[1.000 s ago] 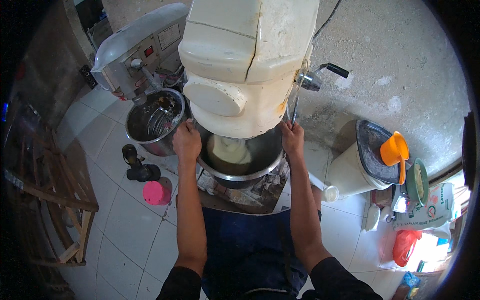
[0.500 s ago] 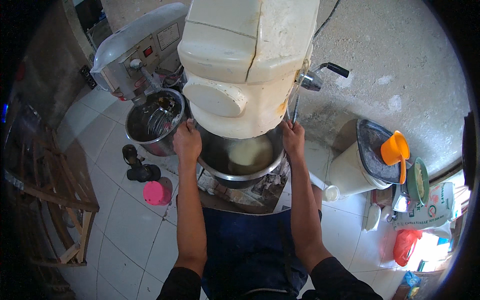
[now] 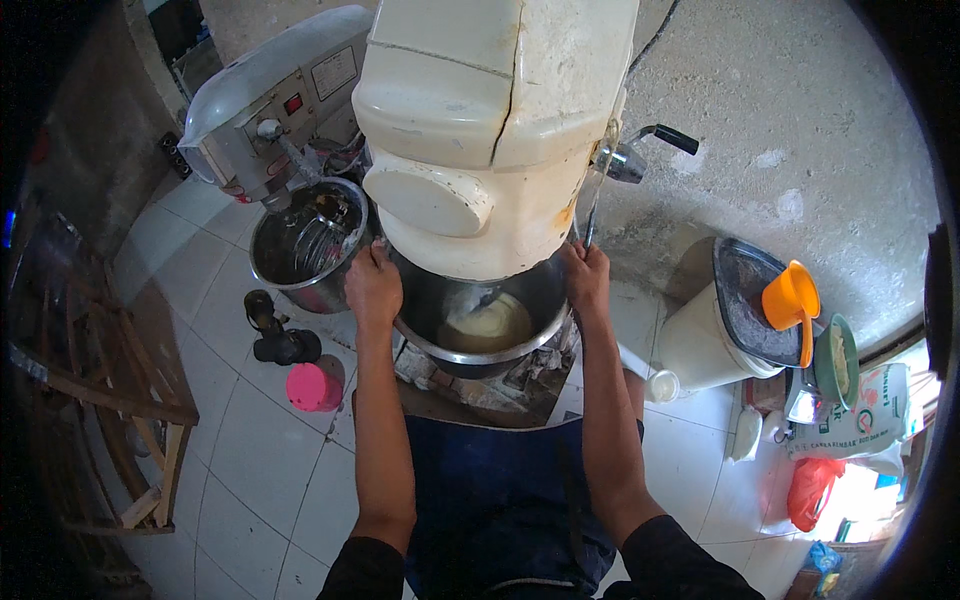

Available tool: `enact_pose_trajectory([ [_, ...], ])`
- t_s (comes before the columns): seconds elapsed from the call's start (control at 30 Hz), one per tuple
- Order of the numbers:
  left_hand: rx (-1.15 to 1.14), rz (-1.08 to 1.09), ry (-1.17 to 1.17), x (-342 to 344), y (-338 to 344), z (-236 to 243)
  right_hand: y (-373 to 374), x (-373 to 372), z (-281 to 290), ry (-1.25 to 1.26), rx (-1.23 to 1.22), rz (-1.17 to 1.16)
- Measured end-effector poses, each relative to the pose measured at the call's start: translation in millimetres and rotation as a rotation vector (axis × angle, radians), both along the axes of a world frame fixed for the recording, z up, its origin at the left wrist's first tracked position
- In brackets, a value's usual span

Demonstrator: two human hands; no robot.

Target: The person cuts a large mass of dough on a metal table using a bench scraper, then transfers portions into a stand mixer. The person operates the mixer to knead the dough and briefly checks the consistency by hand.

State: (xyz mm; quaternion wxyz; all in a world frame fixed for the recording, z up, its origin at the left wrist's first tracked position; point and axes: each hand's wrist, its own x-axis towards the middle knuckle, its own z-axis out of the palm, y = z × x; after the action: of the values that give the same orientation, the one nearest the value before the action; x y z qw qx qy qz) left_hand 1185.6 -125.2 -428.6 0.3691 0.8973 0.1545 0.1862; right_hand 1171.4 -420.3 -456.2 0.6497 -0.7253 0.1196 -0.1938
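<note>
A large cream-coloured stand mixer hangs over a steel mixing bowl. Inside the bowl lies a pale, smooth mass of dough or batter, with part of the mixing tool above it. My left hand is closed at the left side of the bowl's rim. On the opposite side my right hand is closed too, just below a thin metal rod on the mixer. What exactly each set of fingers wraps round, rim or handle, is hidden.
At the left stands a second mixer with a whisk in its steel bowl. A pink container and a dark mixer part sit on the tiles. To the right are a white bucket, an orange dipper and a green basin.
The pale mass in the bowl has shifted and changed shape, and the mixing tool now shows above it. Both hands keep their places on the bowl.
</note>
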Motion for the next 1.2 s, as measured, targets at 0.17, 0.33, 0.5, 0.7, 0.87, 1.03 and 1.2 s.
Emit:
enact_pose_trajectory([
  [0.17,0.001,0.052,0.033,-1.5,-1.5,2.7,1.2,1.3,-0.4,-0.040,-0.058,0.006],
  [0.33,0.034,0.023,0.008,-0.1,-1.2,0.8,-1.6,1.4,-3.0,-0.029,-0.033,-0.008],
  [0.5,0.001,0.007,-0.029,-1.1,0.6,-1.5,-2.0,3.7,-7.9,-0.059,-0.045,0.023],
  [0.7,0.015,0.019,-0.028,0.1,-1.9,-1.8,-4.6,2.9,-8.0,-0.075,-0.032,0.066],
  [0.87,0.013,0.036,-0.003,-0.4,0.0,-2.9,0.1,2.6,-4.5,-0.035,-0.007,0.007],
  [1.03,0.032,0.011,-0.009,1.8,-0.7,-1.7,-0.3,3.3,-3.2,-0.047,-0.037,0.008],
  [1.2,0.011,0.014,0.014,-0.7,-1.1,-0.3,-1.8,3.6,-7.6,-0.016,-0.001,-0.006],
])
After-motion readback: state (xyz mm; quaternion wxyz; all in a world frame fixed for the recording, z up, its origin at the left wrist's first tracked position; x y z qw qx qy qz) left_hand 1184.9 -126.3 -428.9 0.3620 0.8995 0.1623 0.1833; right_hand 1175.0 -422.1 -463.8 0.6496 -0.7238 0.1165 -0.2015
